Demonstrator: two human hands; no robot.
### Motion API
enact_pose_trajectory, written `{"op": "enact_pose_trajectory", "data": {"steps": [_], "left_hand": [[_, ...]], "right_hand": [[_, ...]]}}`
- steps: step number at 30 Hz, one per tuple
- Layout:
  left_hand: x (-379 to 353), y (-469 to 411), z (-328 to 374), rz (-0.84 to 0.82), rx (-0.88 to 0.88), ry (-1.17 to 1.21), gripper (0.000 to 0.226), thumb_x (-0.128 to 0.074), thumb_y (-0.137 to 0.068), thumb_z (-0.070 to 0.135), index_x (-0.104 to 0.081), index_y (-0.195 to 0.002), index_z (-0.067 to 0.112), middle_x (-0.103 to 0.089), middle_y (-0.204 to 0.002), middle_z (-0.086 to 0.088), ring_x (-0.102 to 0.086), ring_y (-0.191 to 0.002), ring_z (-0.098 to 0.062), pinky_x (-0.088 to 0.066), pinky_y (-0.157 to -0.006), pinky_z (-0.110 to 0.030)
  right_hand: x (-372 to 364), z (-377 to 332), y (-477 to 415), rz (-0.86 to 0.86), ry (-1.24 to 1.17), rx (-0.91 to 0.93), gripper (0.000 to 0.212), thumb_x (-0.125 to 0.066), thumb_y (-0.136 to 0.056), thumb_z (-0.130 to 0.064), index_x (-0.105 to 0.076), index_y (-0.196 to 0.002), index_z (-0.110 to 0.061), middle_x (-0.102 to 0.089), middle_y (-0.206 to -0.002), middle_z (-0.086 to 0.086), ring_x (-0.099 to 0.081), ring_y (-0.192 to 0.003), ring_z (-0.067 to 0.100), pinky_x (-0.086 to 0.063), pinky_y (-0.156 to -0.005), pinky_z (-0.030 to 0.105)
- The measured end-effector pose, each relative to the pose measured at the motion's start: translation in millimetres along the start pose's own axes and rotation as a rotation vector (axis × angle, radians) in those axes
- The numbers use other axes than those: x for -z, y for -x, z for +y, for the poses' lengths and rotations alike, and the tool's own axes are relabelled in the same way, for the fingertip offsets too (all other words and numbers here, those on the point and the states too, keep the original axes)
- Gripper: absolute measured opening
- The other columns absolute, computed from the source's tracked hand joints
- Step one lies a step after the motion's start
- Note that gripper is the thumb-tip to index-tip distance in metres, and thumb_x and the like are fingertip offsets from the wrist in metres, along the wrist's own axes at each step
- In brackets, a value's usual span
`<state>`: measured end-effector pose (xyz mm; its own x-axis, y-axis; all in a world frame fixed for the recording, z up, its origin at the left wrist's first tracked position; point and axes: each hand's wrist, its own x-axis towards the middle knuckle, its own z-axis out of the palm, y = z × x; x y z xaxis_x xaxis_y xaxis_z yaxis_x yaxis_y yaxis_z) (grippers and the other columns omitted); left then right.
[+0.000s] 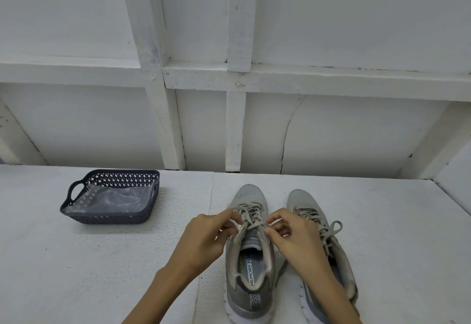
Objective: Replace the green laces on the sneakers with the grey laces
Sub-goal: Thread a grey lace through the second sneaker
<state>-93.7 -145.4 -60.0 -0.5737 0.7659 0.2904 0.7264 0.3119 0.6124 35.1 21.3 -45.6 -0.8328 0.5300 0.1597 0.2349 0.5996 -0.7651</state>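
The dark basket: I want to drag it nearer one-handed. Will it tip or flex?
The basket is low and wide, so it should slide rather than tip. Its perforated plastic walls suggest it is light and may flex slightly. The clear bag inside probably adds little weight.

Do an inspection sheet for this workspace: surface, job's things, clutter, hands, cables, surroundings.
Surface: white table, rough texture, with a seam running front to back.
Job's things: left sneaker and right sneaker stand side by side, toes away from the person. The laces on the left one are grey. The right one's bow is also grey. No green laces seen.
Clutter: dark basket at the left, holding a clear bag.
Hands: left hand and right hand each pinch the left sneaker's laces.
Cables: nothing seen.
Surroundings: white panelled wall, one panel cracked.
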Motion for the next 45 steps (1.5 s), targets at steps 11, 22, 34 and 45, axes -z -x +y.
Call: {"op": "enact_pose_trajectory", "data": {"steps": [11,22,34,45], "left_hand": [[-8.4,5.3,7.7,0.122,0.14,0.232,0.03,-0.076,-0.08,0.011,-0.062,-0.087,0.036,-0.069,-0.08,0.019,-0.068,-0.075,-0.003,-0.052,-0.069,-0.015],[-17.4,14.6,21.5,0.192,0.116,0.048,0.032,-0.066,-0.075,0.036,-0.052,-0.103,0.039,-0.071,-0.083,0.019,-0.064,-0.079,0.006,-0.055,-0.07,-0.024],[-27.1,20.8,24.6,0.238,0.227,0.13,0.027,-0.067,-0.075,0.035,-0.053,-0.097,0.044,-0.067,-0.087,0.028,-0.065,-0.081,0.008,-0.055,-0.071,-0.031],[-23.4,18.1,13.2,0.204,0.275,0.325,0.025,-0.078,-0.074,0.017,-0.065,-0.087,0.034,-0.069,-0.085,0.019,-0.067,-0.083,-0.002,-0.056,-0.067,-0.024]], "right_hand": [[-15.8,-8.6,9.5,-0.006,0.25,0.064,0.029,-0.076,-0.077,-0.025,-0.057,-0.098,-0.032,-0.059,-0.092,-0.017,-0.059,-0.083,0.006,-0.052,-0.076,0.029],[-32.2,-6.1,15.4,0.088,0.386,0.165,0.01,-0.073,-0.078,-0.028,-0.068,-0.084,-0.033,-0.042,-0.083,-0.012,-0.052,-0.073,0.009,-0.037,-0.057,0.021],[-41.5,-2.3,12.0,0.117,0.376,0.142,0.009,-0.076,-0.075,-0.038,-0.069,-0.078,-0.033,-0.031,-0.081,-0.015,-0.047,-0.08,0.007,-0.02,-0.053,0.009],[-43.6,-2.2,10.4,0.085,0.337,0.114,0.006,-0.072,-0.08,-0.038,-0.072,-0.084,-0.034,-0.033,-0.085,-0.014,-0.045,-0.086,0.006,-0.023,-0.054,0.009]]}}
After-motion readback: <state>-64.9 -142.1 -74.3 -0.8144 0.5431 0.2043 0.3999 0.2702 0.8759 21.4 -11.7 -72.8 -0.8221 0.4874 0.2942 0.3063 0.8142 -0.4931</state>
